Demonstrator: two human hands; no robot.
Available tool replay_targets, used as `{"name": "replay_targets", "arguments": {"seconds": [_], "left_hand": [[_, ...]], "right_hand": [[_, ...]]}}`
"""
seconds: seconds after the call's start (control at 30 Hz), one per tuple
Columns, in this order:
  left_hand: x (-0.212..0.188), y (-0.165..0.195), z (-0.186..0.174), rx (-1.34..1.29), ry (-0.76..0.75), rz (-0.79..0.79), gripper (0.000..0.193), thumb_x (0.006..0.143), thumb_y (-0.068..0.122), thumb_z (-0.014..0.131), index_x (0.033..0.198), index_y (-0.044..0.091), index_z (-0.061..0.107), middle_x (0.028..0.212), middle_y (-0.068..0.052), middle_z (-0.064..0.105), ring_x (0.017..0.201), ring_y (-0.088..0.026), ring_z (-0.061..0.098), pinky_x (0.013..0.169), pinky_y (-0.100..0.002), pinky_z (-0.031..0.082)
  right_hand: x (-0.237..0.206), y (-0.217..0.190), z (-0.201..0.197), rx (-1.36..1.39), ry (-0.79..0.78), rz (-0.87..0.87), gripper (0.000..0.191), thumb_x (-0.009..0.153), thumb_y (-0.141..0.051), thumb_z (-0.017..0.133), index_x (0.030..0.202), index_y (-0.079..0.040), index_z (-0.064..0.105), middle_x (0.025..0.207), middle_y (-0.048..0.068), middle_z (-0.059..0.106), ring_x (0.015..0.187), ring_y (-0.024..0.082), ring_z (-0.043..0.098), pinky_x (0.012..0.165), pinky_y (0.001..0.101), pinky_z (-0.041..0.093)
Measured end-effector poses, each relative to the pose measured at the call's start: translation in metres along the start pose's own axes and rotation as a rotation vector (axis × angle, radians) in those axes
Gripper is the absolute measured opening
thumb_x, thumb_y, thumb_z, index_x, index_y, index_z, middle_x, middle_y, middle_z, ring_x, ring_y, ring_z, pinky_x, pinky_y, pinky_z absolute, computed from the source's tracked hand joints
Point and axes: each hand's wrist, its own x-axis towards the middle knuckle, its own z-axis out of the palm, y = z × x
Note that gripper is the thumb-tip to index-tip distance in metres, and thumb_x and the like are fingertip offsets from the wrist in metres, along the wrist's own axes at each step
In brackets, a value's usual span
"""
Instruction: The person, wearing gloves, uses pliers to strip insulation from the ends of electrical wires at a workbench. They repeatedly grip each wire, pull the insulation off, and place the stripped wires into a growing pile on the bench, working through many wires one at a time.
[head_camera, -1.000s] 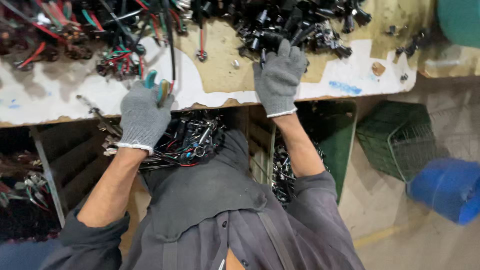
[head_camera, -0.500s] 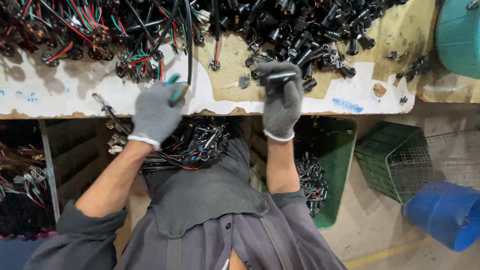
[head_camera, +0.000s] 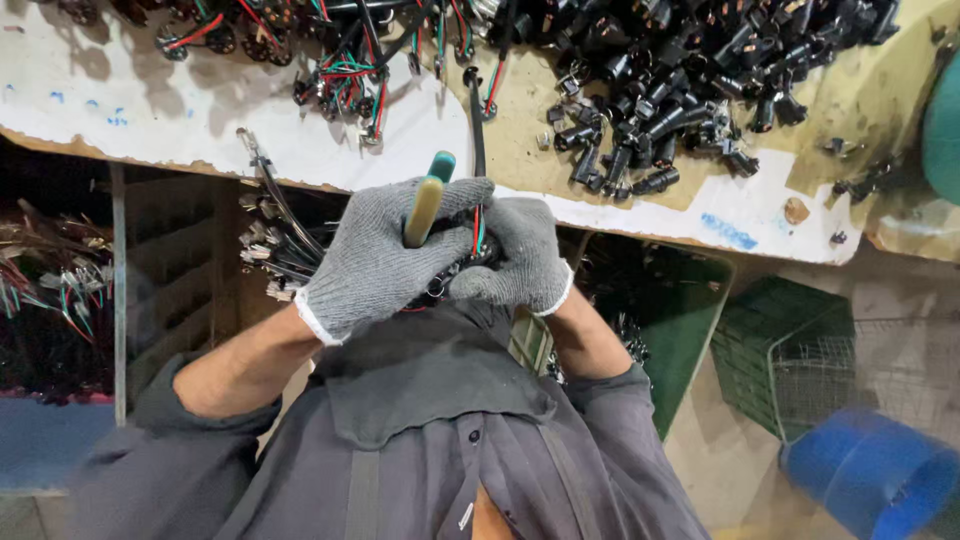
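1. Nearest the camera: grey work shirt (head_camera: 420, 450), both forearms bare below the pushed-up sleeves.
2. Left hand (head_camera: 385, 255), grey knit glove, is closed around a tool with a yellow-and-teal handle (head_camera: 427, 200). The handle stands up out of the fist between thumb and fingers, teal tip uppermost; the working end is hidden inside the hands.
3. Right hand (head_camera: 515, 255), same glove, is curled shut against the left hand, touching it. It grips a small black part with red and green wires (head_camera: 478, 232); the wires show only in the gap between the two gloves, just right of the tool handle.
4. A black cable (head_camera: 476, 130) runs up from that gap onto the workbench.
5. Below the bench edge, left of the hands: bundle of black wired connectors (head_camera: 265, 235) hanging at the shelf.
6. Workbench (head_camera: 640, 205), white-covered board with worn brown patches.
7. Far side, right: heap of loose black connectors (head_camera: 680, 80). Far side, left: tangle of red, green and black wire harnesses (head_camera: 340, 60).
8. Floor, right: green crates (head_camera: 770, 350), blue bin (head_camera: 870, 475).
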Motion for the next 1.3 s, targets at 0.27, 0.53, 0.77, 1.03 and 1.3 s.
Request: {"name": "replay_targets", "arguments": {"seconds": [0.27, 0.53, 0.77, 1.03, 1.3], "left_hand": [[-0.016, 0.014, -0.033, -0.259, 0.135, 0.314, 0.029, 0.092, 0.022, 0.075, 0.117, 0.006, 0.073, 0.087, -0.008, 0.073, 0.072, -0.016, 0.067, 0.062, -0.032, 0.054], [-0.058, -0.053, 0.039, -0.067, -0.512, 0.867, 0.026, 0.094, 0.031, 0.073, 0.106, 0.008, 0.075, 0.083, -0.012, 0.07, 0.066, -0.023, 0.066, 0.055, -0.038, 0.052], [0.074, -0.009, 0.041, 0.76, 0.244, 0.572, 0.029, 0.096, 0.038, 0.072, 0.097, 0.009, 0.076, 0.079, -0.015, 0.067, 0.061, -0.029, 0.066, 0.048, -0.043, 0.05], [0.103, -0.091, 0.041, 0.915, 0.291, 0.175, 0.022, 0.086, 0.028, 0.074, 0.08, 0.007, 0.077, 0.079, -0.019, 0.067, 0.069, -0.036, 0.068, 0.06, -0.049, 0.054], [0.055, -0.085, 0.003, 0.847, 0.16, -0.003, 0.021, 0.08, 0.022, 0.078, 0.098, 0.011, 0.079, 0.088, -0.02, 0.066, 0.079, -0.039, 0.068, 0.07, -0.052, 0.053]], "right_hand": [[0.001, -0.009, 0.007, -0.101, -0.147, 0.243, 0.043, 0.079, -0.054, 0.084, 0.082, -0.014, 0.068, 0.067, 0.008, 0.064, 0.066, 0.029, 0.069, 0.065, 0.04, 0.052], [0.009, -0.019, 0.032, -0.442, -0.609, -0.023, 0.023, 0.084, -0.037, 0.074, 0.093, -0.016, 0.072, 0.077, 0.01, 0.065, 0.077, 0.036, 0.065, 0.069, 0.0508, 0.049], [0.012, -0.042, 0.021, -0.124, -0.095, -0.372, 0.066, 0.071, -0.039, 0.067, 0.119, 0.006, 0.059, 0.116, 0.028, 0.064, 0.105, 0.045, 0.062, 0.091, 0.0495, 0.049], [0.006, 0.047, -0.062, -0.919, 0.03, 0.218, 0.044, 0.084, -0.023, 0.081, 0.124, -0.008, 0.069, 0.122, 0.012, 0.064, 0.112, 0.032, 0.058, 0.096, 0.0465, 0.046], [0.008, 0.078, -0.069, -0.647, 0.461, -0.081, 0.033, 0.09, -0.026, 0.088, 0.106, -0.009, 0.064, 0.114, 0.011, 0.065, 0.112, 0.027, 0.059, 0.101, 0.0455, 0.046]]}}
